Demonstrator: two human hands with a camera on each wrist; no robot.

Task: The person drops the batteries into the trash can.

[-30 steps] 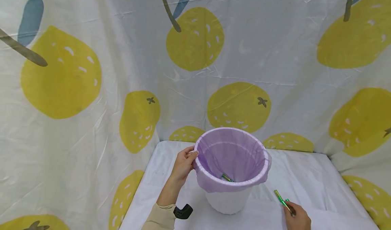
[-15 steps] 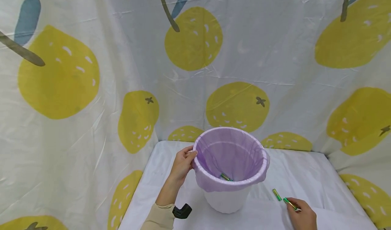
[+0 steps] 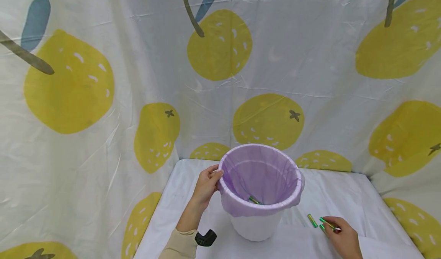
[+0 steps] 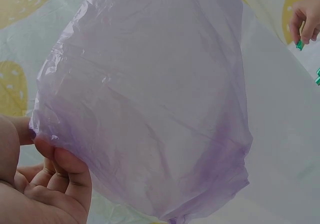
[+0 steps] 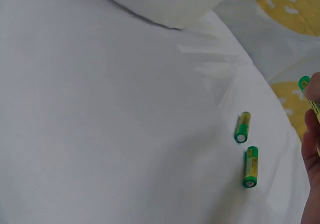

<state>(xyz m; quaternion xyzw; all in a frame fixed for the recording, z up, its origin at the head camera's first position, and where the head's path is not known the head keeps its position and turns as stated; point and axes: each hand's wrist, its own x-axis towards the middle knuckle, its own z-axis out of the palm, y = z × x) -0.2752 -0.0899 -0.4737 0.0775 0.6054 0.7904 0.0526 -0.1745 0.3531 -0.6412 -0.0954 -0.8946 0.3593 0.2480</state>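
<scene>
Head view, from left to right: the left hand (image 3: pixel 206 184) grips the rim of the white bin (image 3: pixel 256 226), thumb and fingers curled over the edge where the purple liner bag (image 3: pixel 262 175) folds outward. One green battery (image 3: pixel 255 200) already lies at the bottom of the liner. Right of the bin, on the white cloth (image 3: pixel 344 197), two more green batteries (image 3: pixel 312 220) lie loose, near each other but apart. The right hand (image 3: pixel 344 240) pinches a further battery (image 3: pixel 327 224) between fingertips and thumb, low over the cloth.

The thin liner could slip off the rim if the left hand's hold pulls at it. The pinched battery is small and smooth and may slide from the fingertips. The loose batteries can roll if the cloth is nudged.
</scene>
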